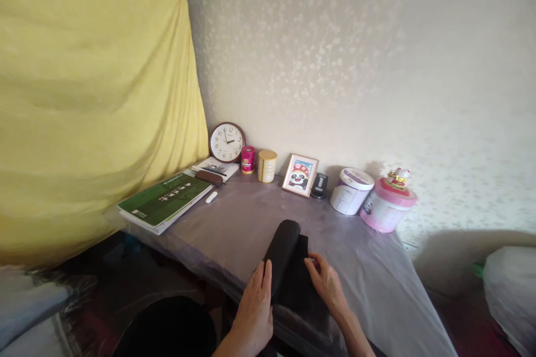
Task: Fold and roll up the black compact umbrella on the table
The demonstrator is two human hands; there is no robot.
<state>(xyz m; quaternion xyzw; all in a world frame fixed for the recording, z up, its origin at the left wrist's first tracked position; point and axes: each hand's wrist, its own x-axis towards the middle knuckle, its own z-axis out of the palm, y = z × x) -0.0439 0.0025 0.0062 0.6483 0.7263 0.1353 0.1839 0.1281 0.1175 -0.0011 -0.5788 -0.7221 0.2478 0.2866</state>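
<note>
A roll of thin black sheet (287,242), which looks like garbage bags, lies slanted over the front part of the covered table. My left hand (255,309) is closed along the near left side of the roll, its fingers pressed to it and the thumb side partly hidden. From the roll's right side a loose black flap (297,284) spreads out flat. My right hand (329,284) pinches the right edge of this flap between thumb and fingertips. The near end of the roll is hidden behind my left hand.
The table (247,217) has a shiny cover. Along the wall stand a clock (227,142), a pink tin (248,160), a yellow-lidded can (267,167), a panda picture frame (300,175), a black stapler-like object (319,186) and two tubs (349,198). A green book (167,198) lies left.
</note>
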